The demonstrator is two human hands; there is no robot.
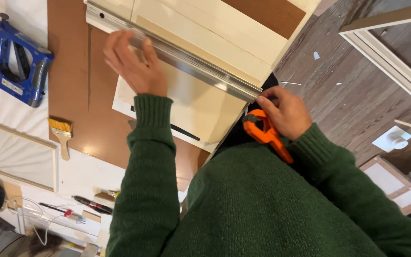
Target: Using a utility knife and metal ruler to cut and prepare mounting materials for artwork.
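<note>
A long metal straightedge [191, 59] lies diagonally across a cream-painted wooden panel [200, 28]. My left hand [132, 62] rests flat on the straightedge's far end, fingers spread, pressing it onto a pale sheet [200, 109] beneath. My right hand [284, 112] is at the near end of the straightedge and grips an orange spring clamp [265, 133] against the panel's edge. Both arms wear green knitted sleeves.
A blue staple gun [17, 62] and a small paintbrush [62, 134] lie left of the brown board [72, 85]. Empty cream frames [396, 57] rest on the wooden floor at right. Pens and a cable lie at lower left [89, 203].
</note>
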